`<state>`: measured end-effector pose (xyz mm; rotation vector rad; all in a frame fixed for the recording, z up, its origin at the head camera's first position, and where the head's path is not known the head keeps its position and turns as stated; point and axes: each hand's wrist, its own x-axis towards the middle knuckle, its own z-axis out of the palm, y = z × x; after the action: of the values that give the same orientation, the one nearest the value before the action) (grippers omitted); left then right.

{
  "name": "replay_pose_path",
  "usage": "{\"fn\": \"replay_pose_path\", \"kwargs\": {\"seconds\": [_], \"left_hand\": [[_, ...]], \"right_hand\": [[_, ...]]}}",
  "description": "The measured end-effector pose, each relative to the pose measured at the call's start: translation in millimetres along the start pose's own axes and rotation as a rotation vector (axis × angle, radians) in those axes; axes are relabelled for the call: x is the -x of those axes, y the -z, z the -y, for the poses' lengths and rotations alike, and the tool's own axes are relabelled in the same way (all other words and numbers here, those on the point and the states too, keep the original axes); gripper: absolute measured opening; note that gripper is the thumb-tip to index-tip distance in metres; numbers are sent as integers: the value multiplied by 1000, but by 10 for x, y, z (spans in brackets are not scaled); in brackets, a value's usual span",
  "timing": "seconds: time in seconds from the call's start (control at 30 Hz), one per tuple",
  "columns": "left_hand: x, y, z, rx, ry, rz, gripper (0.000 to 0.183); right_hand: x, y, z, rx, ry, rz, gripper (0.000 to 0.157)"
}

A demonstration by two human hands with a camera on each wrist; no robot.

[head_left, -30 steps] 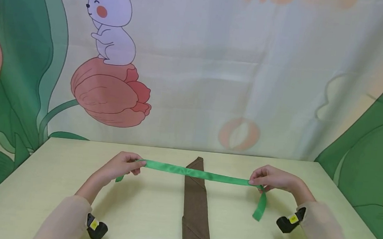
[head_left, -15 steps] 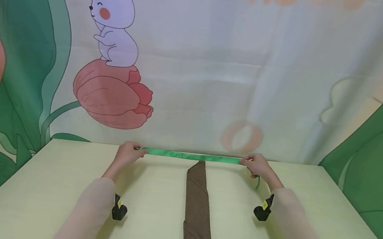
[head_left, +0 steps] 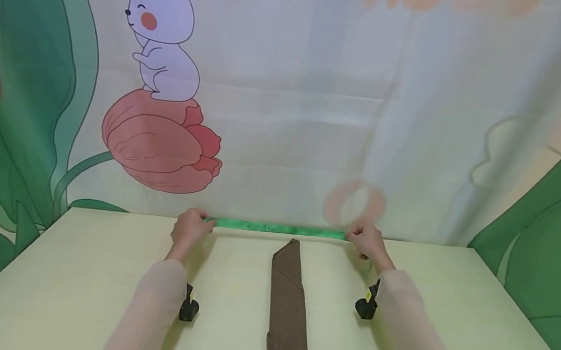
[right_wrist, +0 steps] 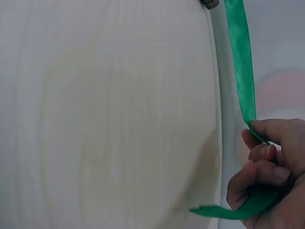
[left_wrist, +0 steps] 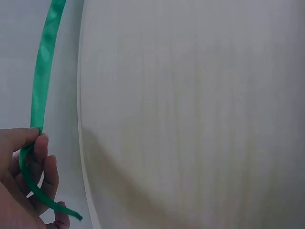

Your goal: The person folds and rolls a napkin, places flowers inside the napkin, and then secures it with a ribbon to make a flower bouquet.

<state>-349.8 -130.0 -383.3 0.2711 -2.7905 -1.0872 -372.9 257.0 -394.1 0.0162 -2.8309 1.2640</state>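
A green satin ribbon (head_left: pixel 280 229) is stretched nearly level between both hands at the table's far edge. My left hand (head_left: pixel 190 231) pinches it between thumb and forefinger; a short tail of the ribbon (left_wrist: pixel 34 183) curls down past the fingers in the left wrist view. On the other side, my right hand (head_left: pixel 367 244) pinches the ribbon too, and its loose end (right_wrist: pixel 224 212) hangs by the curled fingers in the right wrist view. Just on the near side of the ribbon lies a long folded strip of brown cloth (head_left: pixel 288 305), its pointed tip close to the ribbon.
The pale table (head_left: pixel 72 279) ends at a straight far edge. Behind it hangs a curtain (head_left: pixel 286 113) printed with a rabbit, tulips and leaves. Small black wrist cameras (head_left: pixel 189 304) sit below both forearms.
Both hands have moved forward to the far edge, carrying the ribbon from across the brown cloth to beyond its tip. The hands have also come closer together.
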Motion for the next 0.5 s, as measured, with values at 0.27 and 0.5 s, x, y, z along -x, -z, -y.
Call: {"fn": "replay_pose_path", "kwargs": {"seconds": [0.27, 0.5], "left_hand": [[-2, -73, -146, -74, -1, 5, 17], [-11, -96, -163, -163, -9, 20, 18]], "right_hand": [[37, -24, -14, 8, -54, 33, 38], [20, -38, -20, 24, -52, 62, 40]]}}
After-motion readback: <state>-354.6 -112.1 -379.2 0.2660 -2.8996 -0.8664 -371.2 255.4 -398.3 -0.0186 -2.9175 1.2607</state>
